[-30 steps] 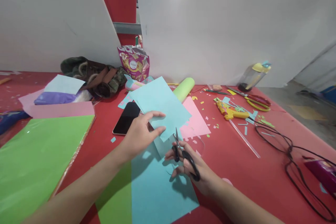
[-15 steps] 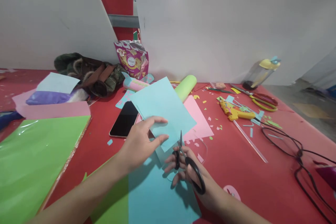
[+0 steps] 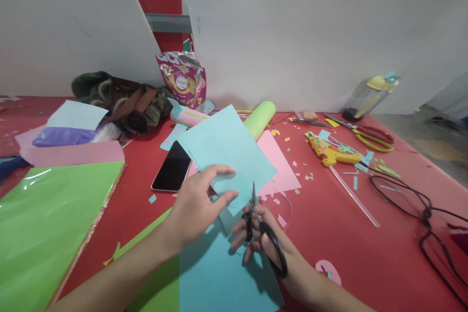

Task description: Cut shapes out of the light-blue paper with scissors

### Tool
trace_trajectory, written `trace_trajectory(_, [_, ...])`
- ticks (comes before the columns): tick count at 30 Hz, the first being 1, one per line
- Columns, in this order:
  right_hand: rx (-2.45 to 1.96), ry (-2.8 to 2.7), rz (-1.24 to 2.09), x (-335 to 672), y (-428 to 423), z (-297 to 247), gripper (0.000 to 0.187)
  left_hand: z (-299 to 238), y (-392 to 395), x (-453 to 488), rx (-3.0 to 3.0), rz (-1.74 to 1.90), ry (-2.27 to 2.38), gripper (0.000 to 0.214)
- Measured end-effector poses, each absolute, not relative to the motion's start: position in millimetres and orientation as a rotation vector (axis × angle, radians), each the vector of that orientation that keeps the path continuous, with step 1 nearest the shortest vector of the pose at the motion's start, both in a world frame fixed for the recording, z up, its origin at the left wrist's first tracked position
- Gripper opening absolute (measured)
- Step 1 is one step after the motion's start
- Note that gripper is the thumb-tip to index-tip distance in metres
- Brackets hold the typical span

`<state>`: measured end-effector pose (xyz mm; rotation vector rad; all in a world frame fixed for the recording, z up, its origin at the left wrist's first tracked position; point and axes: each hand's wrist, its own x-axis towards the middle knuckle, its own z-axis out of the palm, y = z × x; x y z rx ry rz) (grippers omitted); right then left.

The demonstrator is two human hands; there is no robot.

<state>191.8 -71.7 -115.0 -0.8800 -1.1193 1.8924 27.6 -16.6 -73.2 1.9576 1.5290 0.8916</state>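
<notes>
My left hand [image 3: 195,202] pinches a light blue paper sheet [image 3: 228,151] and holds it tilted above the red table [image 3: 365,253]. My right hand [image 3: 272,248] grips black-handled scissors [image 3: 261,226] with its fingers through the loops. The blades point up at the sheet's lower edge. A larger blue sheet [image 3: 219,278] lies flat under both hands, next to a green sheet [image 3: 157,282].
A phone [image 3: 172,166] lies left of the held sheet, a pink sheet [image 3: 281,168] and a green roll [image 3: 259,118] behind it. A yellow glue gun [image 3: 329,153], red-yellow scissors [image 3: 369,134], a bottle [image 3: 367,97] and black cable [image 3: 413,200] sit right. Green sheets [image 3: 47,224], a snack bag [image 3: 183,78] and a camouflage bag [image 3: 124,102] are left.
The view has tilted down and shifted slightly. Both hands, the blue sheet and the scissors keep nearly the same pose, the blades staying at the sheet's lower edge.
</notes>
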Motion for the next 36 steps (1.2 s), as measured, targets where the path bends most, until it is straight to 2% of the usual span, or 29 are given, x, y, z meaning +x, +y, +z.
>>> trace_trajectory(11, [-0.909,-1.095,1.878,192.2,-72.1,-117.0,0.051,-75.4,-17.2,30.3,1.954,0.907,1.544,0.024])
trace_trajectory(22, [-0.931,-1.098,1.849,188.4,-72.6,-119.1,0.045,-78.1,-17.2,32.1,1.927,0.905,1.566,0.024])
trace_trajectory(28, [-0.884,-1.047,1.883,191.3,-71.5,-120.1,0.05,-78.6,-18.6,32.2,1.955,0.872,1.541,0.023])
trace_trajectory(36, [-0.85,-1.031,1.858,190.9,-72.9,-120.8,0.042,-76.1,-19.2,32.4,2.007,0.88,1.543,0.021])
